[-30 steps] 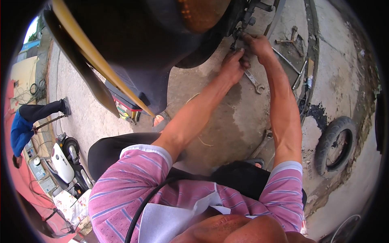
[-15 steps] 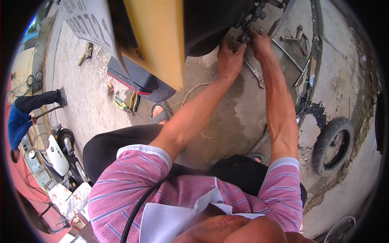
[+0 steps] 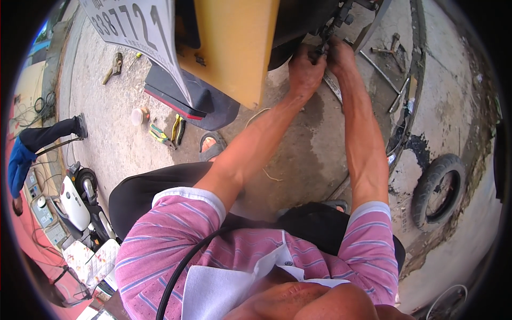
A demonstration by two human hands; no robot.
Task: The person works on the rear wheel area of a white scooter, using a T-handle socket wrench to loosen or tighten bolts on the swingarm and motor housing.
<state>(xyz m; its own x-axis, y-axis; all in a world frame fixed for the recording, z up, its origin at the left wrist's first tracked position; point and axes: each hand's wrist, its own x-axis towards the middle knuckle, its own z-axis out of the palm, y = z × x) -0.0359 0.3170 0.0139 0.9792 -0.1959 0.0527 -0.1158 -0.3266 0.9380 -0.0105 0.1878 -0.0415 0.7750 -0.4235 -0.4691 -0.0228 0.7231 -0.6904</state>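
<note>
Both arms reach forward to the underside of a vehicle with a yellow panel point(image 3: 234, 58) and a white plate point(image 3: 136, 29). My left hand point(image 3: 306, 74) is closed, its thumb and fingers pinched at a dark metal mechanism point(image 3: 332, 29). Close beside it, my right hand point(image 3: 341, 56) curls its fingers around the same spot. Whatever the fingertips grip is too small and dark to make out. A silver wrench point(image 3: 333, 88) lies on the ground just below the hands, partly covered by my right wrist.
Right of the hands lie a long metal rod tool point(image 3: 380, 72) and a three-armed socket wrench point(image 3: 393, 52). A loose tyre point(image 3: 438, 192) lies further right. At left are pliers point(image 3: 161, 136), locking pliers point(image 3: 113, 69) and a small tub point(image 3: 140, 116). Another person point(image 3: 21, 160) stands near a parked scooter point(image 3: 77, 205).
The yellow panel and plate have swung to the right. Both hands stay at the mechanism, shifted only slightly; my left hand's fingers have curled in more.
</note>
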